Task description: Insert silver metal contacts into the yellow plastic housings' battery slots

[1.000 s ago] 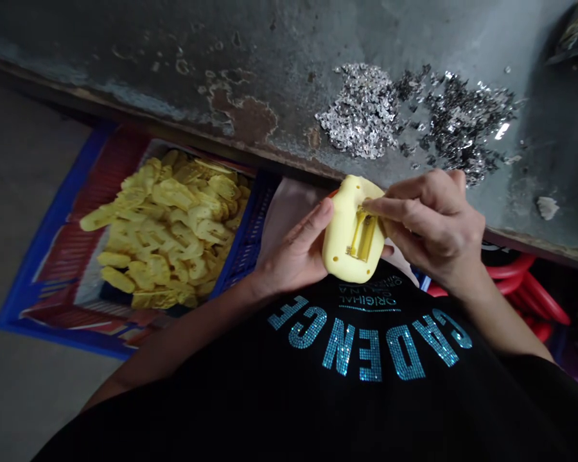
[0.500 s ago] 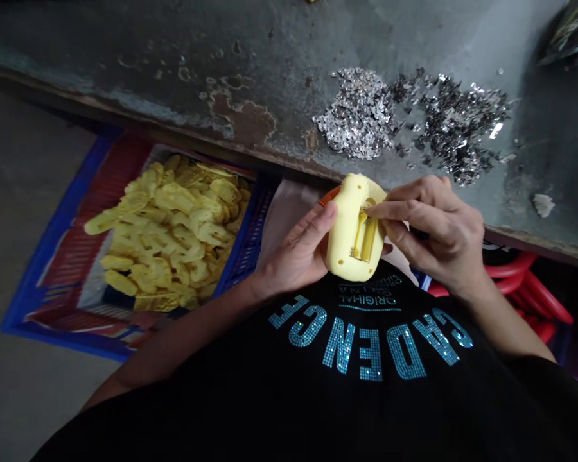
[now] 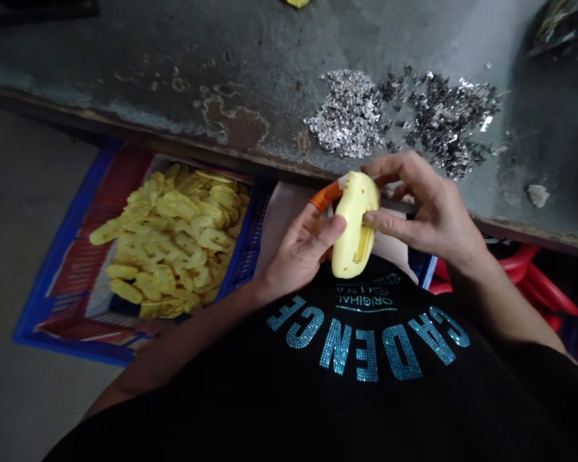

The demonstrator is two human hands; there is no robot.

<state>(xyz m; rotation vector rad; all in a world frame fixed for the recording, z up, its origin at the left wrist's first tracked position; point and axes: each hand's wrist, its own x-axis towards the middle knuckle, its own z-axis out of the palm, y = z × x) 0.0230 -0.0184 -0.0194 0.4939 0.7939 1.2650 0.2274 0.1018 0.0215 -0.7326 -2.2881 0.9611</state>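
Observation:
A pale yellow plastic casing [image 3: 349, 240] with a battery compartment in its back is held over my lap, turned partly on its side. My left hand [image 3: 301, 247] grips its left side, thumb on the near face. An orange finger cot [image 3: 326, 196] covers one finger of that hand, by the upper end of the casing. From the right, my right hand [image 3: 431, 215] has its thumb at the compartment opening and its fingers curled around the top and far side. Whether a small part sits under that thumb is hidden.
Two heaps of small shiny metal pieces, a lighter heap [image 3: 349, 115] and a darker heap [image 3: 455, 122], lie on the worn metal table [image 3: 139, 64]. Below left stands a blue crate [image 3: 38, 298] with yellow plastic parts [image 3: 173, 224]. Red curved tubes [image 3: 534, 276] are at the right.
The casing has been turned so more of its side shows. My right hand has shifted from pinching at the compartment to thumb on it, fingers behind. The view has shifted slightly.

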